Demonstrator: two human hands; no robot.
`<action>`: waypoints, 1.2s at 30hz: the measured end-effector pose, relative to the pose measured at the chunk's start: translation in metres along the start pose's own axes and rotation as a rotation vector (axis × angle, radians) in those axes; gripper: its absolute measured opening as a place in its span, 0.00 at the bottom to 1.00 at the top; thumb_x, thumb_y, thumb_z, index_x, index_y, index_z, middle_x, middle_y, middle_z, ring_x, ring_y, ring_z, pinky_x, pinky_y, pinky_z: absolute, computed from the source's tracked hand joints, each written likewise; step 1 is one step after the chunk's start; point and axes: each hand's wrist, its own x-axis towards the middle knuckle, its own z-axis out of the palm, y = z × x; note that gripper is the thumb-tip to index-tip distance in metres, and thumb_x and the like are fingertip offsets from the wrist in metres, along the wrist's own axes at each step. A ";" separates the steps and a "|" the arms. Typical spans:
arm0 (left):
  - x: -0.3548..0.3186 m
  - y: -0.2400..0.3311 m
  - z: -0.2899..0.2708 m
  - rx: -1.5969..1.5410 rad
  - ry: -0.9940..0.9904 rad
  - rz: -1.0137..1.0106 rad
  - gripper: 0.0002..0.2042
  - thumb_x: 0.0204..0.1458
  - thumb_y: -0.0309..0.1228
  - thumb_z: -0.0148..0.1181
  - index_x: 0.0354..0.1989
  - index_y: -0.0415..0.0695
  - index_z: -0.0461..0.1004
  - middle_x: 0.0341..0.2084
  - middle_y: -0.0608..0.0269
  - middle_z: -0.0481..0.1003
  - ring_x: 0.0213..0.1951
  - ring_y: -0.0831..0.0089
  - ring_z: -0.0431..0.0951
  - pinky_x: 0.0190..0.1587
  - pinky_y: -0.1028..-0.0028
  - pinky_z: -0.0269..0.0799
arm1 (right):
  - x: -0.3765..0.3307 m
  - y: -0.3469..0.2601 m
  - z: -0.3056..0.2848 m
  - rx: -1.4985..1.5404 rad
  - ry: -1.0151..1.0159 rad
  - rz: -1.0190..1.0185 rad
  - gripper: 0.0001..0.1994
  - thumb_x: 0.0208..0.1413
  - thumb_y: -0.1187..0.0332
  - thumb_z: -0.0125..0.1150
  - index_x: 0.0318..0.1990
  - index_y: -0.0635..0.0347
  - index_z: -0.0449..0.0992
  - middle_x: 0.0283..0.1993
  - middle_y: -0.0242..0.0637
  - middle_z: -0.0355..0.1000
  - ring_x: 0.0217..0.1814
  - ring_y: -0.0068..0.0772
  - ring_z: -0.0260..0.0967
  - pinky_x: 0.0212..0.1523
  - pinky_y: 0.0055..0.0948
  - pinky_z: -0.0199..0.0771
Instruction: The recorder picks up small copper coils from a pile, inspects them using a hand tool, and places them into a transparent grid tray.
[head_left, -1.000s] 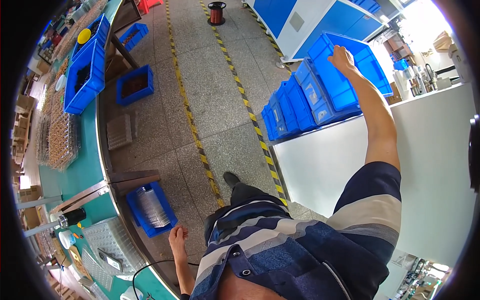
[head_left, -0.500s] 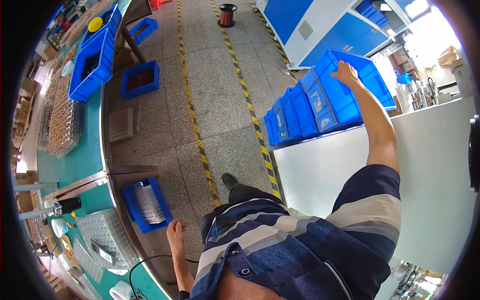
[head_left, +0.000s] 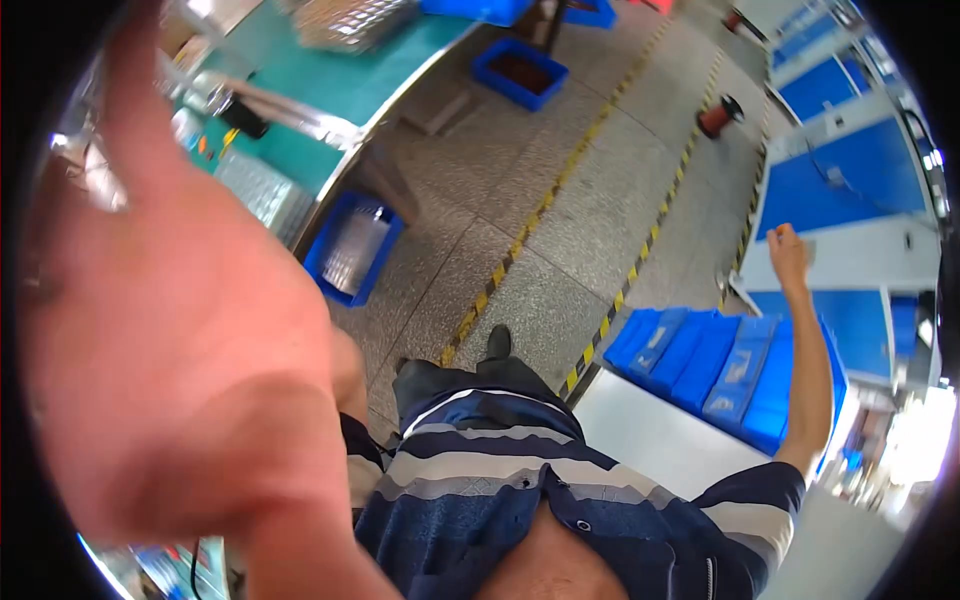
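Note:
My left hand [head_left: 200,340] is raised very close to the camera, large and blurred, and covers much of the left side. One digit stretches upward; the rest of its fingers are smeared or out of sight, and I see nothing held in it. My right hand [head_left: 788,252] is lifted on an outstretched arm, just beyond a row of blue plastic bins [head_left: 690,355]. Its fingers look curled in, with nothing visible in them, and it does not touch the bins. These bins stand tilted in a line on a white surface [head_left: 640,425].
A green-topped bench [head_left: 350,85] runs along the left. Below it are a blue bin with clear plastic trays [head_left: 357,250] and another blue bin [head_left: 520,75]. Yellow-black tape [head_left: 545,205] lines the floor, where a copper-coloured wire spool [head_left: 717,118] stands. Blue-and-white cabinets [head_left: 840,180] are at right.
My left hand has come up from beside the bench to right before the camera. My right hand has left the bin's rim and moved past the row. The view has turned.

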 end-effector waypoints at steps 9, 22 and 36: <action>-0.103 0.083 -0.226 0.330 0.099 -0.020 0.34 0.52 0.55 0.51 0.63 0.47 0.56 0.60 0.40 0.56 0.61 0.45 0.56 0.61 0.43 0.52 | -0.069 -0.302 0.074 0.165 -0.290 -0.507 0.10 0.51 0.64 0.55 0.34 0.62 0.72 0.33 0.53 0.74 0.39 0.56 0.71 0.40 0.49 0.71; -0.201 0.395 -0.545 1.171 0.068 0.160 0.28 0.52 0.47 0.52 0.57 0.41 0.62 0.55 0.43 0.63 0.55 0.51 0.64 0.59 0.50 0.58 | -0.317 -0.626 0.054 0.384 -0.543 -1.188 0.07 0.47 0.69 0.57 0.24 0.63 0.71 0.25 0.54 0.70 0.35 0.57 0.69 0.40 0.50 0.67; -0.395 0.637 -0.729 1.414 0.238 -0.347 0.22 0.53 0.39 0.54 0.51 0.35 0.68 0.50 0.46 0.69 0.49 0.57 0.73 0.58 0.57 0.64 | -0.667 -0.961 -0.028 0.295 -1.044 -1.567 0.09 0.51 0.69 0.56 0.33 0.67 0.76 0.32 0.54 0.74 0.38 0.52 0.74 0.40 0.40 0.73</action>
